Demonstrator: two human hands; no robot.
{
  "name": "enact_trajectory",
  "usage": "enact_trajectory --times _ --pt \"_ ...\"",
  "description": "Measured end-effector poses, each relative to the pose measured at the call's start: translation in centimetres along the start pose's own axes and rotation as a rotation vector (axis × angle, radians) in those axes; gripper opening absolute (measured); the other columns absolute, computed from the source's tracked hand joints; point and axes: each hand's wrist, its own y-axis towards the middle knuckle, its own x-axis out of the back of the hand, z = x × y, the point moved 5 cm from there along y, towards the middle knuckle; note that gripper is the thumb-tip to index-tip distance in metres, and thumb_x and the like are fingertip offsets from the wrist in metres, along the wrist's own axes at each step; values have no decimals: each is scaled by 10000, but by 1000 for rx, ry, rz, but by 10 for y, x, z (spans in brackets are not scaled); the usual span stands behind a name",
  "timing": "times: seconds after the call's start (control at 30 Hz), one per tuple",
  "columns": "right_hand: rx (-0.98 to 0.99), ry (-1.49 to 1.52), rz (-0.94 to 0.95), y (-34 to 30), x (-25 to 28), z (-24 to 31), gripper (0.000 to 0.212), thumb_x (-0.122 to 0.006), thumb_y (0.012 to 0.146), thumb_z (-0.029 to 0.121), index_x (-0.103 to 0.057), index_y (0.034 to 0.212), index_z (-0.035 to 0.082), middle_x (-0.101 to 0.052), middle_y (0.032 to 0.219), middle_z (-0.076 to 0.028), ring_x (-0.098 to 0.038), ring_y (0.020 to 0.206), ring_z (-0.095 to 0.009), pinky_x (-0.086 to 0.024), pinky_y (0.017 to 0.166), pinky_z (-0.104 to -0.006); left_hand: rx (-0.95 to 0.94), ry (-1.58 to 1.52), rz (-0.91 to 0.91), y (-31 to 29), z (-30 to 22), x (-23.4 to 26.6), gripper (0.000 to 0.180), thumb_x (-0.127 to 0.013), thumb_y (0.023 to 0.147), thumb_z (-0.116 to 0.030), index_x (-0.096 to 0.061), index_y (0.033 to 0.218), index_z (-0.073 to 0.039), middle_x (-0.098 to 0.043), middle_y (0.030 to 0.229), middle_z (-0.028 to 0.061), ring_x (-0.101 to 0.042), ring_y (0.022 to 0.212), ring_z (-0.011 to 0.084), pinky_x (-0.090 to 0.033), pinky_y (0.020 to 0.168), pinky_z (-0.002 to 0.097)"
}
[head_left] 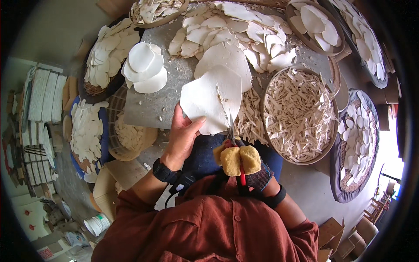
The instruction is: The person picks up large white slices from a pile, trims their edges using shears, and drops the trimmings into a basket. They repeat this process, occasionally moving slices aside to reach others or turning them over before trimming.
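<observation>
white slice hangs over the near side of a grey table, held up at its lower left edge by the bare left hand, thumb on the face i can see, the other fingers mostly behind it. from where i stand, the gloved right hand is closed round red-handled scissors, though yellow padding hides much of those fingers. the blades touch the slice near a ragged line. three pale pieces sit stacked to the left; a round tray of shreds stands to the right.
</observation>
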Motion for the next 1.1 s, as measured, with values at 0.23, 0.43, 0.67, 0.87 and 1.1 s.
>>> enact_trajectory --times 0.23,0.43,0.67,0.87,1.1 --pt "-285 47 -131 -4 0 -9 308 -569 861 161 -504 1125 16 -580 1037 -86 -564 988 -184 -437 898 -325 51 122 83 6 1 -1 516 -544 805 27 -308 1252 -78 -548 1085 85 -590 879 113 -499 676 218" --pt "-229 106 -203 -4 -5 5 275 -586 847 160 -538 1082 25 -607 1019 -82 -586 968 -177 -454 879 -296 40 125 88 8 0 -5 510 -539 805 31 -314 1251 -68 -533 1121 86 -587 915 132 -508 722 246" --pt "-297 224 -255 -5 -3 3 385 -690 751 157 -542 1086 39 -606 1028 -90 -587 977 -196 -454 877 -303 56 75 147 5 0 -12 509 -536 808 34 -312 1255 -59 -507 1169 97 -548 1014 160 -478 835 296" --pt "-245 -15 -219 -12 6 -7 461 -728 703 189 -536 1099 50 -608 1019 -88 -600 942 -205 -467 848 -309 100 68 117 4 6 -12 532 -544 813 33 -291 1271 -64 -495 1184 85 -547 1001 146 -469 834 281" --pt "-222 166 -220 -5 -4 7 371 -663 782 198 -529 1085 32 -598 985 -62 -590 901 -171 -470 831 -304 123 -56 97 17 -12 2 257 -521 879 -103 -526 1124 -26 -588 1077 69 -563 973 148 -449 872 314"
